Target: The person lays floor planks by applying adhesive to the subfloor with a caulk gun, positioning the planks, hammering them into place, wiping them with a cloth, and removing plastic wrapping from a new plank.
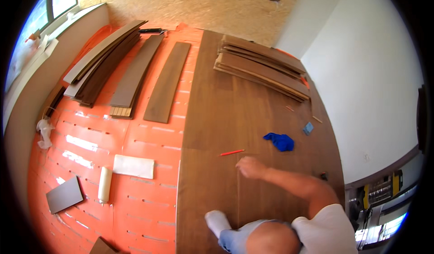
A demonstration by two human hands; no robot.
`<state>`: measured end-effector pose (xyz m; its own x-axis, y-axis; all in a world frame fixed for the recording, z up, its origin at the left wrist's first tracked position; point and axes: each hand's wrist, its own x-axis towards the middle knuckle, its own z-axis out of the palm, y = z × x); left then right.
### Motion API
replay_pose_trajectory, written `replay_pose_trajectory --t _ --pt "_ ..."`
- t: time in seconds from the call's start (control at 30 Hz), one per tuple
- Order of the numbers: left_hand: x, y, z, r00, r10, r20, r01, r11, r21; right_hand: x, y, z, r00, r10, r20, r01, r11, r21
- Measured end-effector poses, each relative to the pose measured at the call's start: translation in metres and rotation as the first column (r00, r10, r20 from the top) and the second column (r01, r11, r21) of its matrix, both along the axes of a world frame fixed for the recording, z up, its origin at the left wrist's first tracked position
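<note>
My right hand (pixel 251 167) is low over the brown plank floor (pixel 208 186), its fingers curled together at a thin seam between planks. What they hold, if anything, is too small to make out. Just beyond the fingertips lies a red pencil (pixel 232 152), apart from the hand. Farther off to the right sits a crumpled blue cloth (pixel 280 142), with a small light-blue packet (pixel 308 128) past it. My left hand is out of view. My bent knee (pixel 273 238) and a foot in a white sock (pixel 218 222) rest near the lower edge.
Stacked planks (pixel 262 75) lie at the far right by the white wall (pixel 366 82). More planks (pixel 106 50) and a single plank (pixel 167 82) rest on orange underlay (pixel 149 208). There too are a sealant-like tube (pixel 105 185), a white sheet (pixel 134 166) and a grey offcut (pixel 64 194).
</note>
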<state>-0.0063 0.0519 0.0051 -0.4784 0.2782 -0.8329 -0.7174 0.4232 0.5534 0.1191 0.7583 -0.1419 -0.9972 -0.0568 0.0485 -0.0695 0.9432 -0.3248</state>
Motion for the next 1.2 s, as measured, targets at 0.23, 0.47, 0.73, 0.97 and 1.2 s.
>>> replay_pose_trajectory --t 0.23,0.47,0.73,0.97,1.2 --pt "-0.164 0.13 -0.061 0.194 -0.913 -0.358 0.626 0.396 -0.671 -0.11 0.057 -0.027 0.955 -0.296 0.023 0.292 0.951 0.106" --pt "-0.298 0.253 -0.07 0.197 -0.951 -0.238 0.559 0.309 -0.77 -0.286 0.141 -0.097 0.83 -0.511 -0.222 0.541 0.834 0.103" --pt "-0.382 0.348 -0.096 0.312 -0.853 -0.418 0.47 0.521 -0.713 -0.333 0.152 -0.107 0.662 -0.707 -0.25 0.711 0.698 -0.09" --pt "-0.55 0.579 -0.184 -0.123 -0.658 -0.743 0.201 0.716 -0.668 -0.359 0.149 -0.107 0.692 -0.699 -0.183 0.686 0.715 -0.135" --pt "-0.708 0.798 -0.242 -0.048 -0.53 -0.846 -0.144 0.842 -0.52 -0.357 0.16 -0.099 0.721 -0.686 -0.091 0.682 0.727 -0.075"
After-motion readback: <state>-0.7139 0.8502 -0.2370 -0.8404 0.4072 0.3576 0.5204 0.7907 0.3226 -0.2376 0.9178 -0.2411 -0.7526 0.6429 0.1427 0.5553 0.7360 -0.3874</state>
